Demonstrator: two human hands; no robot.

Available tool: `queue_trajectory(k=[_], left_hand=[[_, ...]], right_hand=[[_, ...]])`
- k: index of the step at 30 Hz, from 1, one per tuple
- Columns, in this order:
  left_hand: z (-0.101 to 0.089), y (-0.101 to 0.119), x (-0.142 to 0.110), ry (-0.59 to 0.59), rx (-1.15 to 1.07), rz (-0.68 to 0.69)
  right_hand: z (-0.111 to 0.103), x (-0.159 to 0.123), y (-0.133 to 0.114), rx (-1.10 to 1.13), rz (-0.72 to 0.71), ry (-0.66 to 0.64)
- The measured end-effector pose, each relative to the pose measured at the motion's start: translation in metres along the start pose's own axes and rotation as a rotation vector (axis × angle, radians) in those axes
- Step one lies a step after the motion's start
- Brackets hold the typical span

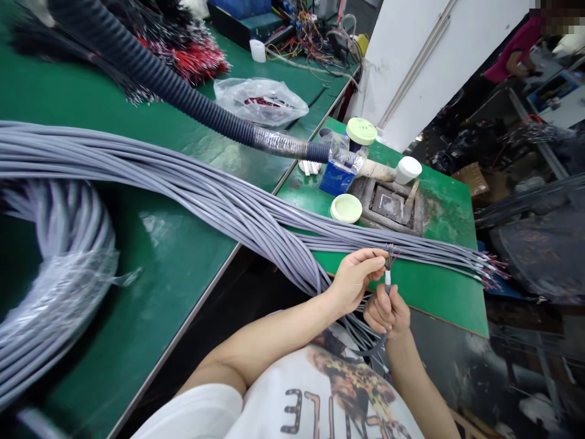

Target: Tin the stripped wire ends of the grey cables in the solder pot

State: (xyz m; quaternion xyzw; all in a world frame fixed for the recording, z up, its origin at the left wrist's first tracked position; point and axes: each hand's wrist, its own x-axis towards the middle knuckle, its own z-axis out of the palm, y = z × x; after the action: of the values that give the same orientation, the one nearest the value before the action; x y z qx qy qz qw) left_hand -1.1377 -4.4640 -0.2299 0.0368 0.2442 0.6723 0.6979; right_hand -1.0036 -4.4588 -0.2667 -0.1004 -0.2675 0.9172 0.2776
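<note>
My right hand [387, 310] is closed around a grey cable [387, 288] just below its white sleeve [388, 276], so the end points up. Thin red, blue and dark wires [391, 258] fan out from that end. My left hand [359, 274] pinches at these wires from the left, thumb and forefinger together; the exact strand between the fingertips is hard to make out. Behind both hands, a long bundle of grey cables [256, 207] runs across the tables, its stripped ends [491, 268] lying at the right edge.
A blackened solder pot [388, 204] stands on the small green table [448, 219], under a ribbed hose [192, 100] with a blue block [337, 175]. Nearby are a pale lid [346, 208], a lidded jar [361, 131] and a white cup [408, 169]. A wrapped cable coil [59, 292] lies left.
</note>
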Motion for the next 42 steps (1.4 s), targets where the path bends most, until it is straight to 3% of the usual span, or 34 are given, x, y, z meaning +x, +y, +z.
queue_trajectory(k=[13, 26, 33, 38, 42], left_hand=[[-0.005, 0.010, 0.001, -0.056, 0.097, -0.037], [-0.014, 0.030, 0.016, -0.304, 0.228, -0.177], [-0.016, 0.032, 0.017, -0.356, 0.217, -0.206], [-0.017, 0.023, 0.016, -0.334, 0.170, -0.166], [-0.018, 0.011, 0.011, -0.210, 0.156, -0.041]], right_hand=[[-0.006, 0.000, 0.004, -0.046, 0.018, 0.022], [-0.007, -0.003, 0.006, -0.052, 0.049, 0.006], [-0.006, -0.002, 0.006, -0.015, 0.026, -0.050], [-0.006, -0.002, 0.006, -0.007, 0.007, -0.025], [-0.007, -0.002, 0.006, -0.019, -0.026, 0.018]])
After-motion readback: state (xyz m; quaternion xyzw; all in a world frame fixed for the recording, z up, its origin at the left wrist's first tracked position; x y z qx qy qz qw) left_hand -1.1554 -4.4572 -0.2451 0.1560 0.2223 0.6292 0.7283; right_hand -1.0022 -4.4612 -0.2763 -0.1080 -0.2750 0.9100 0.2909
